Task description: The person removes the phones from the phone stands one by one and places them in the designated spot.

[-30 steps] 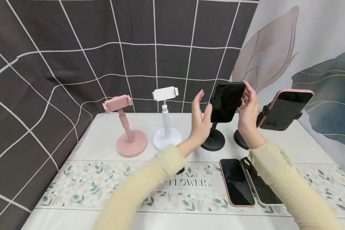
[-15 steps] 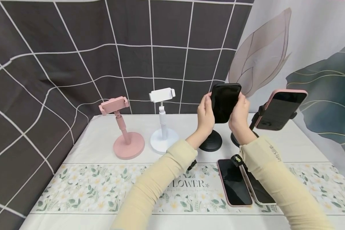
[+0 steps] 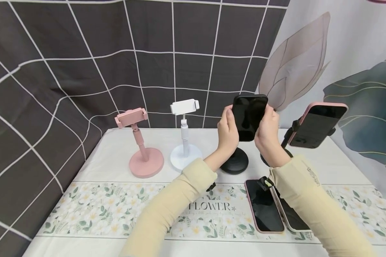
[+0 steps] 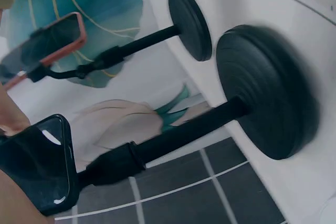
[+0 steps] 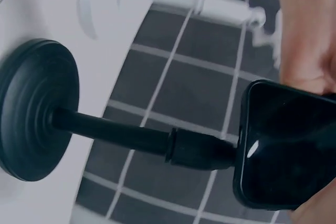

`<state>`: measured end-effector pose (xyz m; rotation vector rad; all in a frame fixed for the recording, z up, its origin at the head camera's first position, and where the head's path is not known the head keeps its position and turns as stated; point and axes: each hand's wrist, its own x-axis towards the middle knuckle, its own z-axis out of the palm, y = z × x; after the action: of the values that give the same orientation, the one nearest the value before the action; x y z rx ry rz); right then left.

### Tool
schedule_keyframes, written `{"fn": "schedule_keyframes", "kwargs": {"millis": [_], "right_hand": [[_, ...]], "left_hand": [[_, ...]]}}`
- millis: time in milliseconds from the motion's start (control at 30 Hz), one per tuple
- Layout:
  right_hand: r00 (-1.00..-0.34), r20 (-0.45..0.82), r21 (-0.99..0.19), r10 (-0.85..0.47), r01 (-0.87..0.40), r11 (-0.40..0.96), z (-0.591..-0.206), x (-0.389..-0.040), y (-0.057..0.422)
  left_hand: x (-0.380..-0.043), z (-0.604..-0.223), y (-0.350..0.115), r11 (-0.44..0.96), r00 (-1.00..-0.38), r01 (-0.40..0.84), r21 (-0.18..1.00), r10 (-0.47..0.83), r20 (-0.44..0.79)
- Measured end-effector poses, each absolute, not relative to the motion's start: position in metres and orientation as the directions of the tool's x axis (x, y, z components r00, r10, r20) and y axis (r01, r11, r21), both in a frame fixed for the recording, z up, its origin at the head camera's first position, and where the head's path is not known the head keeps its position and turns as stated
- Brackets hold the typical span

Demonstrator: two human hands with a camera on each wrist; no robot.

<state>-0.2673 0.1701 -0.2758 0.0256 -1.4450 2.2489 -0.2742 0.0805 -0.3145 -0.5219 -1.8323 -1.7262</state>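
A black phone [image 3: 249, 117] sits upright on a black phone stand [image 3: 234, 161], held from both sides. My left hand [image 3: 227, 131] grips its left edge, thumb toward the front. On the opposite edge, my right hand [image 3: 268, 130] has its fingers round the phone. The holder behind the phone is hidden in the head view. Both wrist views show the stand's straight black pole [image 5: 115, 132] running from the round base [image 5: 39, 111] up to the phone. In the left wrist view, the same base [image 4: 262, 93] is blurred along one side.
Right of the hands, a second black stand [image 3: 287, 138] carries a pink-edged phone [image 3: 318, 125]. A pink stand [image 3: 146, 162] and a white stand [image 3: 185, 157] stand to the left. Two phones lie in front: one pink-edged [image 3: 265, 208], one pale-edged [image 3: 292, 214] partly under the right sleeve.
Both hands have closed in on the black phone; the left was apart from it a second ago. Since half a second ago, the phone and its stand have shifted slightly left and nearer.
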Motion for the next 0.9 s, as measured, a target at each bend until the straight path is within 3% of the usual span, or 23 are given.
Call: {"fn": "schedule_keyframes", "kwargs": {"millis": [300, 667, 900], "right_hand": [[-0.917, 0.223, -0.865, 0.331, -0.343, -0.367, -0.265, -0.226, 0.145], [-0.961, 0.194, -0.862, 0.196, -0.262, -0.433, -0.272, -0.185, 0.121], [-0.963, 0.186, -0.852, 0.195, -0.257, -0.456, -0.280, -0.173, 0.111]], "left_hand": [[-0.239, -0.308, 0.054, 0.085, -0.708, 0.690, 0.719, -0.126, 0.695], [-0.196, -0.317, 0.016, 0.002, -0.708, 0.705, 0.709, -0.058, 0.704], [-0.180, -0.325, 0.006, -0.025, -0.702, 0.712, 0.702, -0.039, 0.711]]}}
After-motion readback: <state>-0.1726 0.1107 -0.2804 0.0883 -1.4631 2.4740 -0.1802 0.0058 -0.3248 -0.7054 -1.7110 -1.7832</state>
